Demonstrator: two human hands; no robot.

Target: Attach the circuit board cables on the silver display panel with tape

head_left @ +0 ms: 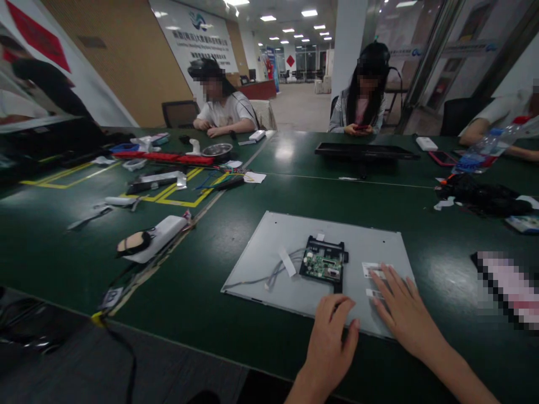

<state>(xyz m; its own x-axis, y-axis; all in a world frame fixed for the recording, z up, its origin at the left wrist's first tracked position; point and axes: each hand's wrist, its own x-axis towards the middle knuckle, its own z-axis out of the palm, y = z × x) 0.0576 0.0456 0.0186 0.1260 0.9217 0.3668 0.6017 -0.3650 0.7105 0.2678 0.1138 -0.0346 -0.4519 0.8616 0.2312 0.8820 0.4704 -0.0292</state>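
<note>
A flat grey display panel (pixel 252 252) lies on the green table, close to its front edge. Near its middle sits a green circuit board (pixel 323 266) in a black plastic frame (pixel 309 245). Grey cables (pixel 275 275) run from the board to the left, with a strip of white tape (pixel 288 263) across them. My right hand (pixel 400 308) rests on the panel's right part with its fingers spread, beside white labels (pixel 370 270). At the front edge my left hand (pixel 330 336) is loosely bent just below the frame, thumb apart, and nothing shows in it.
A white power strip (pixel 162 233) lies to the left with a cable over the table edge. Farther back are a black monitor (pixel 364 151), a metal bowl (pixel 217 150) and loose parts. A blurred pink item (pixel 509 280) lies at right. Two people sit opposite; others are at both sides.
</note>
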